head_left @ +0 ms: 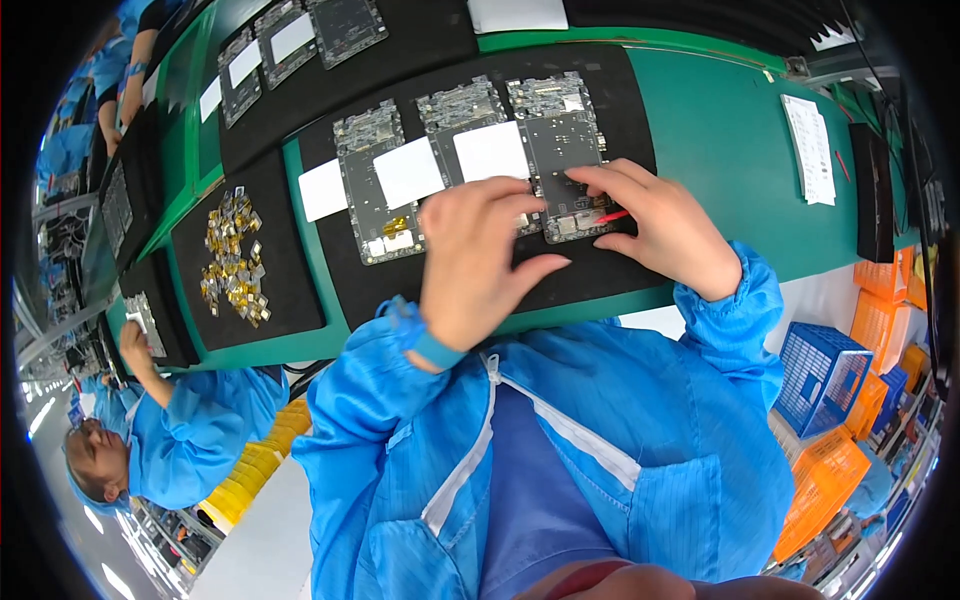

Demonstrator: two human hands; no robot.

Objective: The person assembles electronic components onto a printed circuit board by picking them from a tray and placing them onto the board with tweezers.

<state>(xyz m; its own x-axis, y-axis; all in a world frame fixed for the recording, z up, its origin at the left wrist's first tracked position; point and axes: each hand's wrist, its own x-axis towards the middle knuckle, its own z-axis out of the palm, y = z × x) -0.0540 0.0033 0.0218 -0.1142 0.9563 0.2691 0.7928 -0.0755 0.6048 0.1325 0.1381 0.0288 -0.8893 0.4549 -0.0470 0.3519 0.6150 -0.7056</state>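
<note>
Three dark circuit boards lie in a row on a black mat (400,295). My left hand (470,260) is over the lower end of the middle board (462,105); its fingers curve and its thumb stands apart, with nothing seen in it. Over the lower part of the right board (560,140) is my right hand (672,225). A thin red pointed tool (612,216) juts from under its curled fingers, while forefinger and thumb are spread. The left board (372,180) bears a gold film patch (396,226) near its lower end. White sheets (492,152) lie across or beside the boards.
Left of the mat, many small gold-and-silver parts (235,255) are heaped on another black pad. More boards (345,30) lie beyond. Papers (808,150) and a red pen (842,166) are at right. A co-worker (200,420) sits at left; blue and orange crates (822,375) stand right.
</note>
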